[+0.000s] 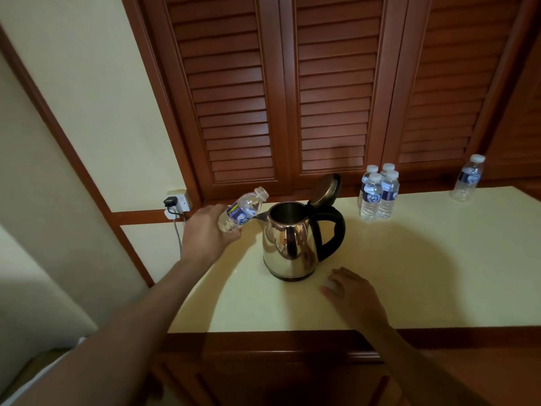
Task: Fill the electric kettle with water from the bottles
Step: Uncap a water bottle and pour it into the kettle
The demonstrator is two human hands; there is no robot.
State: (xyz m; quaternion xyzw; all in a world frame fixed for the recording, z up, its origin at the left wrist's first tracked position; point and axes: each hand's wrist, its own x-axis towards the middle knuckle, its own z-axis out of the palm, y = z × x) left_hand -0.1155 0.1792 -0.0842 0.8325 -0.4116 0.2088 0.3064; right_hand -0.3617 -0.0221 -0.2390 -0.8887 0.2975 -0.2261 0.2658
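Gripping a small clear uncapped plastic water bottle [243, 211] in our left hand [205, 234], tilted toward the open-lidded steel electric kettle [289, 241] on the cream tabletop [424, 273], we judge pouring barely begun, five capped bottles [377, 194] waiting, our right hand [348, 291] resting flat and empty.

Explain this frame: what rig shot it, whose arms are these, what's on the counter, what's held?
No robot: one wide-angle camera worn on a person's head, looking down at their bare hands. The left hand holds an uncapped clear plastic water bottle, tilted toward the shiny steel electric kettle, whose lid stands open. The right hand rests on the cream countertop, apparently over a small white thing. Four capped bottles stand clustered behind the kettle; a fifth bottle stands apart, far right.
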